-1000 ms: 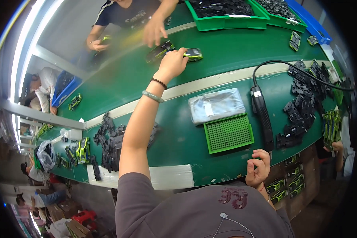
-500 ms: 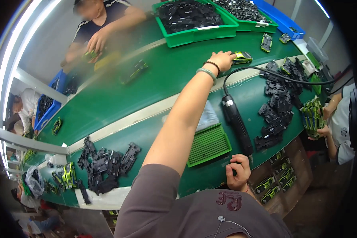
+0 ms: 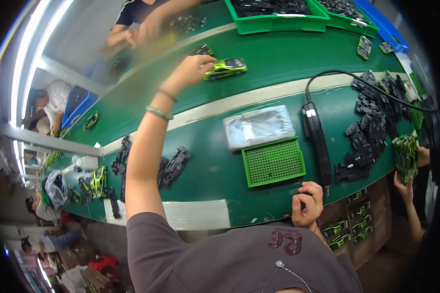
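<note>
My left arm reaches out over the far green surface. Its hand closes its fingertips on the rear end of a yellow-green toy car with a dark roof. Right behind that hand lies another toy car, dark side showing, partly covered by the fingers. My right hand is held near the front edge of the table with its fingers curled in and nothing seen in them. Just beyond it lies a black electric screwdriver, its cable arching away to the right. The right hand is apart from the screwdriver.
A green perforated tray and a plastic-wrapped packet lie mid-table. Black chassis parts pile up at right and left. Green bins stand at the back. Co-workers' hands show across the belt and at right.
My left hand has moved far to the left along the green surface, and the yellow-green toy car has come with it. The view has shifted; my right hand stays curled near the table edge.
</note>
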The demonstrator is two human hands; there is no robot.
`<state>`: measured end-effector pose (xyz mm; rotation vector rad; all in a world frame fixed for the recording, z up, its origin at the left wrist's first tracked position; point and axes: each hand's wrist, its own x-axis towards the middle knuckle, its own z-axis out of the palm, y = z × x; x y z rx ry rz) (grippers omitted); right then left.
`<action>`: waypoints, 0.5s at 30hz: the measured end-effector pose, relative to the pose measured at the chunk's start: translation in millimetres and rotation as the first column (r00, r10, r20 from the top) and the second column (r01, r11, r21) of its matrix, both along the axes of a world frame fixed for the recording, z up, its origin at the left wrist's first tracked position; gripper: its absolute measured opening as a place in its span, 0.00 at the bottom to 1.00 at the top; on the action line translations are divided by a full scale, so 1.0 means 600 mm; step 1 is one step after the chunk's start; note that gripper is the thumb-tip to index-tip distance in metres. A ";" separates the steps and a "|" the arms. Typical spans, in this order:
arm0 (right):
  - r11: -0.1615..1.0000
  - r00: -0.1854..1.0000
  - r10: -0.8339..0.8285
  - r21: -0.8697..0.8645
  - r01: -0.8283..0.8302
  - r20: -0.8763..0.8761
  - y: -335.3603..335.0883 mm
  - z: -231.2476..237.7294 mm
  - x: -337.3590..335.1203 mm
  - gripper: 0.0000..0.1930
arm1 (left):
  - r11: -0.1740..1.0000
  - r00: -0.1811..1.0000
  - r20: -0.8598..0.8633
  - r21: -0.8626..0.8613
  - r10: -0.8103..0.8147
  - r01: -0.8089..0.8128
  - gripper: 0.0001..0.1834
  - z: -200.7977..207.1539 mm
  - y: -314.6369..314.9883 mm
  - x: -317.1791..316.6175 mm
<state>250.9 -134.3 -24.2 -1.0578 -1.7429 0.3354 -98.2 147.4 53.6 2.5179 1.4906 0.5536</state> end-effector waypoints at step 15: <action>0.998 1.000 -0.008 -0.056 0.008 -0.012 -0.011 -0.004 -0.009 0.04 | 0.743 0.727 -0.167 0.074 0.666 -0.665 0.23 -0.042 -0.092 -0.431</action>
